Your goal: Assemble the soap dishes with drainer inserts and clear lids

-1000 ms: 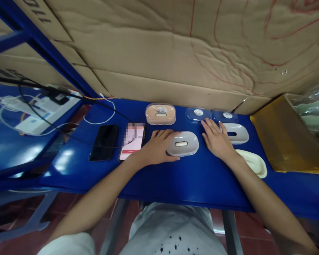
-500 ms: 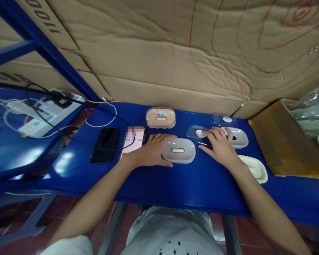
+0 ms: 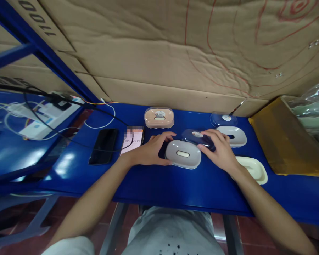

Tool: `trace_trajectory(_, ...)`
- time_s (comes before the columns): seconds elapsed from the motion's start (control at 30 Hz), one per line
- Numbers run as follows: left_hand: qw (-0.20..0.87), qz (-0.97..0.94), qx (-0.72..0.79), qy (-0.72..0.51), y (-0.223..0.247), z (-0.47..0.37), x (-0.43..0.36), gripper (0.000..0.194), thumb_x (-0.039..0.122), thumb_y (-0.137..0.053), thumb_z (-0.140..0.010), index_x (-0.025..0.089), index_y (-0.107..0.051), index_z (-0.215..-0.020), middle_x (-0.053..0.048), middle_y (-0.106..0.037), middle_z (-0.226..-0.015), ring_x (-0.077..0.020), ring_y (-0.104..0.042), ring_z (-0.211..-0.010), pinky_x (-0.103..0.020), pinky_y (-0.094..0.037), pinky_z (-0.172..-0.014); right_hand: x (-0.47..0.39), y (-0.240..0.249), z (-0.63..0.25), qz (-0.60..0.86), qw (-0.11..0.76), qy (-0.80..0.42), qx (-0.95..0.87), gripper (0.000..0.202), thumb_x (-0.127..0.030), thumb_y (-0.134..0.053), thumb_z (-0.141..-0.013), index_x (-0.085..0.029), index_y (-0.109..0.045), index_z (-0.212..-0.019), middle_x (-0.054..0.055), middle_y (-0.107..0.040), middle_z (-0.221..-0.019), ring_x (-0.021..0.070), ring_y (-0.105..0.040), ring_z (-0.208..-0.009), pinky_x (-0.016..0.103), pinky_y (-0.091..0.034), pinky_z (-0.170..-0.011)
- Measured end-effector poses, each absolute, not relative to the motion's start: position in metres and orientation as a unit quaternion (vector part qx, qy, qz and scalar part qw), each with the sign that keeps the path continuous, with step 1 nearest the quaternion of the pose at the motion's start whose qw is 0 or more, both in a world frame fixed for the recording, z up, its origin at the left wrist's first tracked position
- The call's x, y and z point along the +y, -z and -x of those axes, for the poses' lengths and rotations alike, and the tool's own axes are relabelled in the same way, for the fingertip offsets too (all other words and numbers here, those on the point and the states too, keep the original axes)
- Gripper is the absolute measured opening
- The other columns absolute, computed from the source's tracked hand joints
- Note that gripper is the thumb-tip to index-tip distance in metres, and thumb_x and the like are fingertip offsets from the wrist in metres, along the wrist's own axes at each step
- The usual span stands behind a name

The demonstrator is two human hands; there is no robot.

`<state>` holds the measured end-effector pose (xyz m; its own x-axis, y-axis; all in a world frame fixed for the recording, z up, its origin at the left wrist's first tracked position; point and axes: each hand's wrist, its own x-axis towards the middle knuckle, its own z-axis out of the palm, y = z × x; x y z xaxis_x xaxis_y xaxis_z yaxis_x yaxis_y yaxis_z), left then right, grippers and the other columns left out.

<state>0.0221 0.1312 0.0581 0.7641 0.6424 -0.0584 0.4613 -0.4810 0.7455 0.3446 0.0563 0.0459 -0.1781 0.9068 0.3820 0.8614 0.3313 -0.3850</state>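
Note:
A grey oval dish [image 3: 191, 158] with a cream centre piece lies on the blue table. Around its left end is my left hand [image 3: 156, 149], fingers apart, thumb at the dish's lower edge. My right hand [image 3: 220, 148] grips a clear lid [image 3: 190, 136] with a round sticker, and its thumb is near the dish's right end. The lid is beside the dish's upper edge. Behind my right hand lie a white-grey oval piece [image 3: 239, 138] with a dark slot and another clear lid [image 3: 220, 119]. A cream tray [image 3: 256, 170] is partly behind my right wrist.
A peach dish with a clear lid [image 3: 158, 122] stands at the back. Two phones, one dark [image 3: 103, 147] and one lit [image 3: 134, 141], lie left of my left hand. Cables and a power strip [image 3: 42, 122] are further left. An open carton [image 3: 284, 141] stands at the right.
The clear lid has moved left and toward me, now in my right hand. The grey dish has shifted slightly right and turned, and my left hand's fingers have lifted from it.

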Motion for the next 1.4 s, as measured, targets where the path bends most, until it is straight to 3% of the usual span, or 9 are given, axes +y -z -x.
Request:
trace_trajectory(0.2, 0.365, -0.855, 0.342, -0.138, -0.051, -0.028, 0.131, 0.108, 0.059, -0.087, -0.085, 0.031, -0.025, -0.169, -0.017, -0.054, -0.16, -0.038, -0.055, -0.145, -0.061, -0.036, -0.124, 0.042, -0.045, -0.325, 0.515, 0.262, -0.033, -0.815, 0.046, -0.052, -0.06, -0.108, -0.027, -0.06, -0.146, 0.015, -0.067, -0.145, 0.0343, -0.063, -0.136, 0.053, -0.044, -0.113)
trace_trajectory(0.37, 0.347, -0.867, 0.333, -0.132, -0.049, -0.028, 0.133, 0.107, 0.064, -0.085, -0.088, 0.035, -0.025, -0.173, -0.015, -0.04, -0.175, -0.0403, -0.044, -0.156, -0.062, -0.031, -0.128, 0.042, -0.035, -0.322, 0.464, 0.242, -0.026, -0.852, 0.053, -0.049, -0.064, -0.107, -0.026, -0.056, -0.154, 0.018, -0.062, -0.151, 0.0373, -0.057, -0.146, 0.057, -0.048, -0.114)
trace_trajectory(0.63, 0.297, -0.894, 0.31, -0.125, -0.043, -0.028, 0.134, 0.102, 0.052, -0.087, -0.089, 0.039, -0.03, -0.173, -0.012, -0.051, -0.165, -0.039, -0.048, -0.153, -0.057, -0.035, -0.126, 0.041, -0.036, -0.323, 0.444, 0.206, -0.013, -0.872, 0.06, -0.044, -0.064, -0.107, -0.034, -0.048, -0.164, 0.014, -0.054, -0.163, 0.0395, -0.044, -0.158, 0.065, -0.048, -0.12)
trace_trajectory(1.07, 0.32, -0.886, 0.298, -0.151, -0.045, -0.032, 0.129, 0.095, 0.044, -0.081, -0.094, 0.034, -0.029, -0.172, -0.013, -0.042, -0.173, -0.0367, -0.043, -0.159, -0.056, -0.038, -0.129, 0.04, -0.038, -0.312, 0.441, 0.18, 0.006, -0.879, 0.076, -0.033, -0.062, -0.109, -0.037, -0.025, -0.175, 0.013, -0.056, -0.163, 0.0396, -0.039, -0.161, 0.068, -0.044, -0.125)
trace_trajectory(1.2, 0.306, -0.891, 0.299, -0.152, -0.044, -0.035, 0.127, 0.097, 0.049, -0.081, -0.095, 0.034, -0.026, -0.173, -0.014, -0.044, -0.172, -0.0366, -0.044, -0.158, -0.058, -0.039, -0.128, 0.04, -0.038, -0.313, 0.443, 0.173, 0.007, -0.879, 0.07, -0.037, -0.061, -0.109, -0.035, -0.033, -0.173, 0.013, -0.056, -0.163, 0.039, -0.039, -0.161, 0.065, -0.045, -0.125)
trace_trajectory(1.4, 0.245, -0.899, 0.309, -0.19, -0.042, -0.04, 0.123, 0.087, 0.044, -0.07, -0.104, 0.034, -0.02, -0.174, -0.017, -0.032, -0.176, -0.0366, -0.033, -0.164, -0.062, -0.036, -0.129, 0.061, -0.042, -0.328, 0.468, 0.165, 0.064, -0.866, 0.054, -0.037, -0.058, -0.11, -0.026, -0.051, -0.162, 0.015, -0.058, -0.162, 0.0382, -0.047, -0.156, 0.062, -0.039, -0.126)
